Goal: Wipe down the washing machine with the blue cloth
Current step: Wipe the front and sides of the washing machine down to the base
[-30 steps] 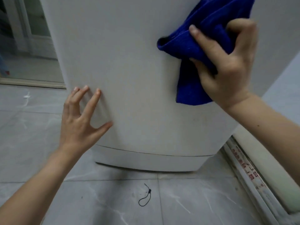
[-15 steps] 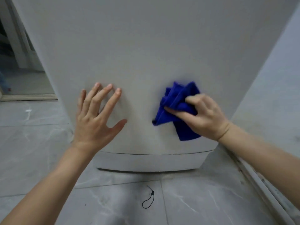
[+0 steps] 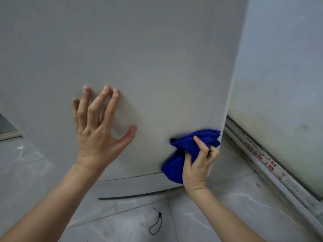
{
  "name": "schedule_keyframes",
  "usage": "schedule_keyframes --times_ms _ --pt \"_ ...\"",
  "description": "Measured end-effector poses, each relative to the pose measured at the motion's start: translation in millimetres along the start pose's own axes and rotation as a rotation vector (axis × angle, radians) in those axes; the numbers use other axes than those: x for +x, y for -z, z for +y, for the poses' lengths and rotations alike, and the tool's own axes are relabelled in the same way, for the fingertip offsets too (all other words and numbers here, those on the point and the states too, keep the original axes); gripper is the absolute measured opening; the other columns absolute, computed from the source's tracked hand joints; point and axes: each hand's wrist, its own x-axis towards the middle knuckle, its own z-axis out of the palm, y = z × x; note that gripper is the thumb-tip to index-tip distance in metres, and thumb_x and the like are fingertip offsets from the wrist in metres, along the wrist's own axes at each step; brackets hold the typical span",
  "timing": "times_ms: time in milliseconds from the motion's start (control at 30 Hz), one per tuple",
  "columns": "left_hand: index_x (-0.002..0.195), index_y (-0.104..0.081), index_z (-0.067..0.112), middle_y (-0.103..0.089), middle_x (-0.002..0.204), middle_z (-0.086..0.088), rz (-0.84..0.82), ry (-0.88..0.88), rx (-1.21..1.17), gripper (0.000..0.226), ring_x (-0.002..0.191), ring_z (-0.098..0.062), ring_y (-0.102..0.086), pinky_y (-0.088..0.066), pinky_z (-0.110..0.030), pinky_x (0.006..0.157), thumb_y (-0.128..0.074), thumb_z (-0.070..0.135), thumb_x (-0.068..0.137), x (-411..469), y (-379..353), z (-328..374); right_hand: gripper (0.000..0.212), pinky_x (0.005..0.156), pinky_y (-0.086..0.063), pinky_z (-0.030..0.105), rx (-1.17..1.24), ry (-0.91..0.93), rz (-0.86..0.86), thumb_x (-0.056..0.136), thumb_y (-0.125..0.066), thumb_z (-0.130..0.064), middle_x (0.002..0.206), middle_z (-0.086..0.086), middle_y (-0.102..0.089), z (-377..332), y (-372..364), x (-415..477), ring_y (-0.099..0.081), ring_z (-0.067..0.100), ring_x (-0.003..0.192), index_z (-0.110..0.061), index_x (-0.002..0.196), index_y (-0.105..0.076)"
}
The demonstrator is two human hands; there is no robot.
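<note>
washing machine top cut off at edge, blue cloth partly behind right hand, sill lettering unreadable

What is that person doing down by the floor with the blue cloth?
A person is wiping the white washing machine. Their right hand grips the bunched-up blue cloth and holds it against the bottom right corner of the machine's front. Their left hand rests flat on the front with its fingers spread, as if to steady them. A small black cord loop lies on the tiled floor in front.
</note>
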Motion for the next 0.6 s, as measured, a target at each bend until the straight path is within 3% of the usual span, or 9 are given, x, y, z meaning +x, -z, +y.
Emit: schedule_keyframes --times_ms 100,233,333,400,500,567,600 --pt "0.147 -0.043 0.011 -0.030 0.150 -0.006 -0.036 -0.005 0.041 0.079 0.148 -0.033 -0.015 -0.011 -0.054 0.121 -0.068 0.051 0.084 0.9 4.0 1.5 0.043 0.104 -0.029 0.013 0.178 0.007 0.065 0.089 -0.061 -0.017 0.113 0.004 -0.034 -50.9 3.7 54.7 -0.041 0.016 0.106 -0.017 0.130 -0.048" --pt "0.148 -0.042 0.010 -0.034 0.152 -0.011 -0.025 -0.225 0.156 0.078 0.147 -0.031 -0.028 -0.020 -0.059 0.119 -0.069 0.051 0.087 28.2 22.5 -5.0 0.043 0.096 -0.041 0.026 0.231 0.146 0.231 0.086 -0.071 -0.020 0.106 0.004 -0.039 -126.7 10.9 164.3 -0.048 0.024 0.098 -0.010 0.127 -0.060" --pt "0.154 -0.031 0.017 -0.022 0.158 -0.009 -0.009 -0.216 0.106 0.081 0.151 -0.028 -0.018 -0.028 -0.066 0.112 -0.063 0.055 0.090 68.2 31.1 -8.4 0.043 0.093 -0.045 0.031 0.224 0.204 0.315 0.086 -0.073 -0.022 0.104 0.010 -0.046 -147.1 8.2 203.0 -0.050 0.025 0.096 -0.009 0.126 -0.062" --pt "0.154 -0.030 0.016 -0.020 0.158 -0.008 -0.023 -0.201 0.105 0.085 0.150 -0.034 -0.018 -0.022 -0.064 0.116 -0.064 0.056 0.087 84.1 30.8 -2.6 0.043 0.097 -0.045 0.039 0.186 0.180 0.326 0.088 -0.071 -0.024 0.111 0.015 -0.048 -125.0 0.4 180.6 -0.052 0.032 0.102 -0.010 0.128 -0.062" --pt "0.153 -0.032 0.011 -0.024 0.157 -0.010 -0.054 -0.177 0.129 0.090 0.148 -0.039 -0.017 -0.010 -0.055 0.122 -0.066 0.056 0.082 87.3 30.1 6.8 0.044 0.100 -0.043 0.044 0.070 -0.013 0.146 0.091 -0.062 -0.031 0.123 0.017 -0.043 -50.2 -1.3 85.8 -0.051 0.043 0.111 -0.022 0.132 -0.049" --pt "0.153 -0.031 0.011 -0.024 0.158 -0.009 -0.077 -0.148 0.141 0.092 0.150 -0.036 -0.015 -0.010 -0.054 0.122 -0.065 0.056 0.080 84.1 31.2 9.2 0.049 0.096 -0.046 0.051 0.030 -0.211 -0.002 0.087 -0.067 -0.021 0.123 0.015 -0.039 -3.4 10.0 25.9 -0.051 0.044 0.110 -0.033 0.127 -0.042" --pt "0.154 -0.031 0.012 -0.023 0.158 -0.008 -0.092 -0.134 0.141 0.093 0.151 -0.034 -0.013 -0.009 -0.053 0.123 -0.064 0.056 0.080 82.7 31.8 10.9 0.056 0.096 -0.046 0.053 0.055 -0.316 -0.049 0.085 -0.070 -0.011 0.122 0.008 -0.036 8.7 17.5 10.1 -0.050 0.036 0.109 -0.039 0.122 -0.040"
